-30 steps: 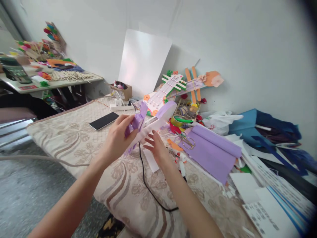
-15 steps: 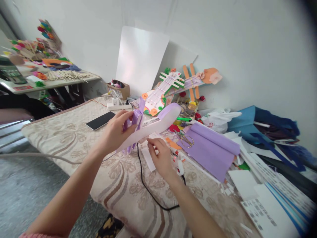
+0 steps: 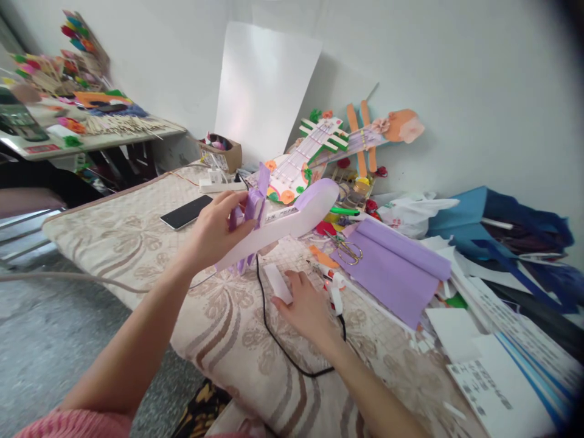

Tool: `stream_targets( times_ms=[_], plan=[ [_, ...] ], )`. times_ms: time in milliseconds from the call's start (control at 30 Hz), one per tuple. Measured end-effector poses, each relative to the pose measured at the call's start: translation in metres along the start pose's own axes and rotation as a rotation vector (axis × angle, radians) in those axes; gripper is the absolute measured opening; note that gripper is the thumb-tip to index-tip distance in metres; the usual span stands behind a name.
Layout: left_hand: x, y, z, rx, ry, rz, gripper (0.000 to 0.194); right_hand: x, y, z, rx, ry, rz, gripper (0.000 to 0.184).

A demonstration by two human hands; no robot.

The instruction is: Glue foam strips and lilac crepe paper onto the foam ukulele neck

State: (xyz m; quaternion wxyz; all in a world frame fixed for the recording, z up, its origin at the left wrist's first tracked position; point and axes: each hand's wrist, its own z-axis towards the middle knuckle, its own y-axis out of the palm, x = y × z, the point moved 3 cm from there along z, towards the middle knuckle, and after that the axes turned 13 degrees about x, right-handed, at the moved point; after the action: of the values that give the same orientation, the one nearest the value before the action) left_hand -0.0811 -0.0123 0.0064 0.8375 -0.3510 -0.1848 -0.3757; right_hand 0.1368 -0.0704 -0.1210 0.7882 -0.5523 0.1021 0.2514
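One purple-and-white cardboard craft, pinched above the tablecloth by my left hand; my right hand, half-spread, at a white strip, contact unclear; I judge both light, creasable; grip edges.

On the beige cloth-covered surface, the black rectangular phone lies left of the left hand, the white plastic power strip and brown cardboard box behind it. The purple-and-white curved cardboard piece in the left hand is before the white paper guitar, and the white rectangular strip lies at the right hand, left of the white plastic glue gun. Farther right, gold metal scissors lie across the left edge of the purple partly rolled sheet, the white plastic bag behind it.
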Motion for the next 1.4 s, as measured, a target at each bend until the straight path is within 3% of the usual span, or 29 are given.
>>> stream_targets(
  times_ms=[233,367,567,667,767,900,1000,1100,1233,1300,1400],
  plan=[
    [-0.007,-0.002,0.003,-0.019,-0.009,-0.013,0.04,0.002,0.009,0.002,-0.005,0.046,0.104,0.05],
    [-0.015,-0.002,0.004,-0.025,-0.038,-0.034,0.042,-0.001,0.0,0.005,-0.005,0.21,0.525,0.042],
    [-0.024,-0.001,0.004,-0.024,-0.062,-0.085,0.046,-0.017,-0.004,0.015,-0.168,0.557,1.34,0.045],
    [-0.025,-0.001,0.005,-0.02,-0.061,-0.09,0.046,-0.02,-0.003,0.018,-0.245,0.635,1.473,0.049],
    [-0.025,-0.002,0.006,-0.009,-0.057,-0.094,0.045,-0.013,0.0,0.015,-0.2,0.592,1.215,0.055],
    [-0.024,-0.001,0.006,-0.01,-0.052,-0.113,0.044,-0.004,-0.001,0.006,-0.116,0.32,0.506,0.065],
    [-0.024,0.0,0.007,-0.006,-0.045,-0.117,0.042,-0.005,-0.002,0.006,-0.181,0.127,0.178,0.048],
    [-0.023,0.0,0.008,0.002,-0.041,-0.115,0.04,-0.008,-0.002,0.018,-0.188,-0.06,0.029,0.038],
    [-0.023,0.0,0.008,0.002,-0.03,-0.115,0.04,-0.011,0.008,0.036,-0.314,-0.368,-0.069,0.075],
    [-0.024,0.0,0.007,-0.003,-0.026,-0.109,0.041,-0.01,0.013,0.041,-0.397,-0.42,-0.104,0.083],
    [-0.024,0.0,0.007,-0.005,-0.02,-0.107,0.041,-0.008,0.016,0.045,-0.445,-0.421,-0.094,0.066]
  ],
)
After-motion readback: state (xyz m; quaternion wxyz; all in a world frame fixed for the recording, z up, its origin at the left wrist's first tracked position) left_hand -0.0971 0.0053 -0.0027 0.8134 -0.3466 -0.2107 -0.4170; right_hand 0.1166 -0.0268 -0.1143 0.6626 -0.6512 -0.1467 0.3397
